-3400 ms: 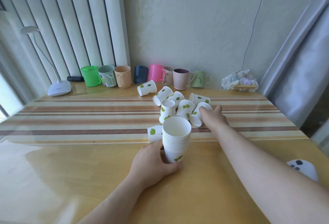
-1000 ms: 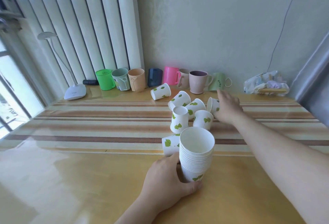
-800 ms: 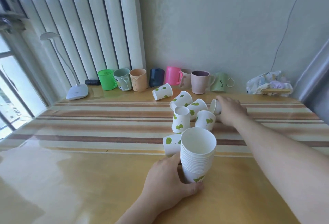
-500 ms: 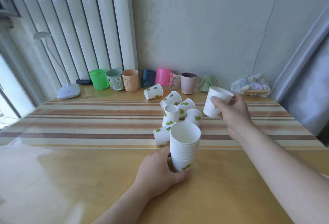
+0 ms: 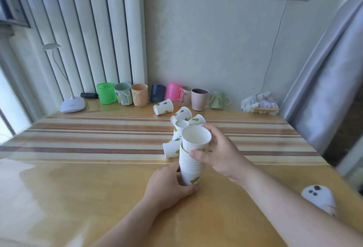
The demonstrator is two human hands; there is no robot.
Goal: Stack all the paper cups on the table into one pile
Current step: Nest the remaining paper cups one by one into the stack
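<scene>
A pile of white paper cups with green leaf prints stands upright on the table. My left hand grips the pile at its base. My right hand holds a paper cup set partly into the top of the pile. Behind the pile lie several loose paper cups: one on its side at the pile's left, a cluster further back, and a single one near the mugs.
A row of coloured mugs lines the wall at the back of the table. A white desk lamp stands at the back left, a crumpled bag at the back right, and a white device near the right edge.
My right hand picked up a cup from the cluster, carried it back and set it into the top of the pile. My left hand stayed on the pile's base.
</scene>
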